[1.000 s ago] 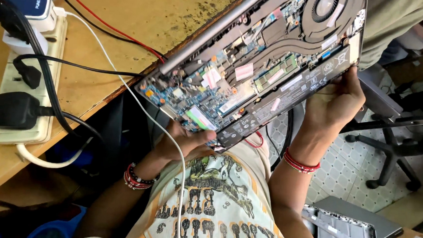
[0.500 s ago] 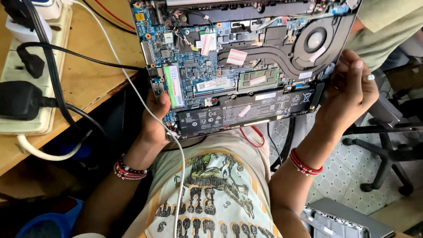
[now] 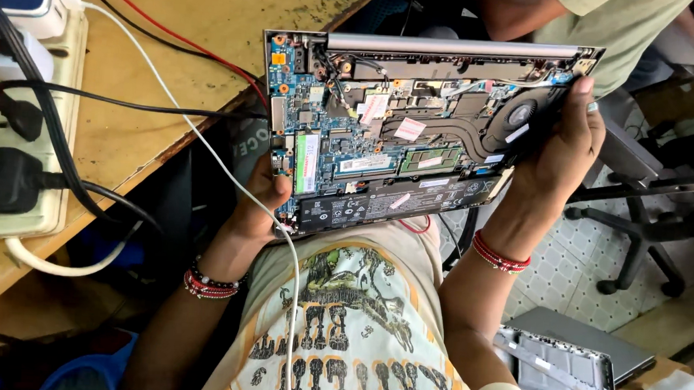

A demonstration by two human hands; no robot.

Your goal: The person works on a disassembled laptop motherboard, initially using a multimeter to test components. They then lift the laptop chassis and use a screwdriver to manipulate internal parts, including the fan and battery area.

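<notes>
Wooden and scuffed, the worktop [image 3: 172, 67] fills the picture from 9 to 11 o'clock, carrying a cream power strip [image 3: 15, 178] with black plugs, a white cable [image 3: 207, 144] and a red wire [image 3: 166, 27]. Next comes the left hand [image 3: 255, 206], a red and black beaded bracelet [image 3: 212, 283] at its wrist, its fingers curled around the lower left corner of an opened laptop [image 3: 413, 135]. That laptop is held in the air over the person's lap, just off the worktop's edge, underside up so the blue circuit board, black battery strip and round fan show. Its long axis runs 9 to 3 o'clock, nearly level, with the silver hinge bar on the 12 o'clock side and the battery edge toward the person's printed shirt [image 3: 348, 329]. At 3 o'clock the right hand [image 3: 559, 155] grips the laptop's right edge, fingers wrapped by the fan. At 5 o'clock lies a grey removed cover [image 3: 567, 373].
</notes>
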